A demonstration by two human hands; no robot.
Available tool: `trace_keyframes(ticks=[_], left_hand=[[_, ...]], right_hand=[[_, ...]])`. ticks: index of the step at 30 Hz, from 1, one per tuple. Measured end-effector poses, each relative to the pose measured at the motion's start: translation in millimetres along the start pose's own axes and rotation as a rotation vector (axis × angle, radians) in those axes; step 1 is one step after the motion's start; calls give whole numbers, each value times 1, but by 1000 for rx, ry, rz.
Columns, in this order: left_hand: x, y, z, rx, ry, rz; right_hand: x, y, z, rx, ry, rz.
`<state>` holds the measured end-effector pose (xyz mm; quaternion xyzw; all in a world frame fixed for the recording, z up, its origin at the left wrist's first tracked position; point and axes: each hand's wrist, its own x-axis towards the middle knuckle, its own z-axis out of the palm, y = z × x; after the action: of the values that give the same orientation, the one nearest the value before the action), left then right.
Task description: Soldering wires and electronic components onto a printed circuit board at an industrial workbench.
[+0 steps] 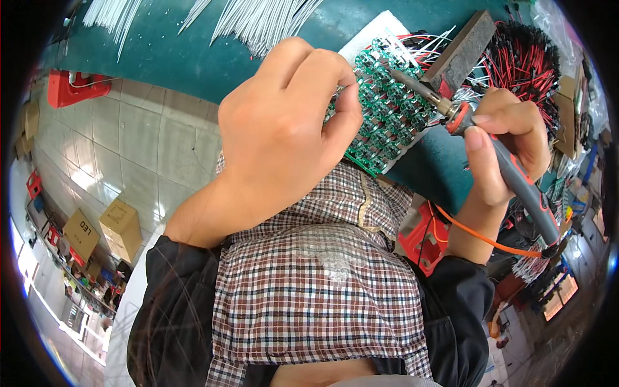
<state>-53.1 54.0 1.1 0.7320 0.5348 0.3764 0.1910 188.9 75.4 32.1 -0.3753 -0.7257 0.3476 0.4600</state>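
My right hand (509, 138) grips a soldering iron (525, 184) with a grey and orange handle. Its metal tip slants up and left over a panel of small round green circuit boards (387, 119), which lies on a white sheet (380, 32). Whether the tip touches a board I cannot tell. My left hand (290, 113) is closed at the left side of the panel, thumb and fingers pinched together. Whatever the pinch may hold is hidden behind the fingers. Red and white wires (422, 48) lie at the far end of the boards.
A dark rectangular bar (461, 48) lies across the wires, beside a big bundle of red and black wires (525, 71). Bunches of white wires (258, 26) spread over the green table (167, 45). An orange cable (477, 238) trails from the iron. Red stools and cardboard boxes (120, 226) stand below.
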Motion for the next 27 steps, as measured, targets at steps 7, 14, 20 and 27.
trace_keyframes(ticks=[7, 14, 20, 27], left_hand=[[7, 7, 5, 46, -4, 13], [12, 3, 15, 80, -8, 14], [12, 0, 14, 85, -16, 32], [15, 1, 2, 5, 5, -14]], right_hand=[[2, 3, -2, -75, 19, 2], [5, 6, 2, -47, 21, 32], [9, 7, -2, 6, -40, 81], [-2, 0, -6, 59, 129, 42]])
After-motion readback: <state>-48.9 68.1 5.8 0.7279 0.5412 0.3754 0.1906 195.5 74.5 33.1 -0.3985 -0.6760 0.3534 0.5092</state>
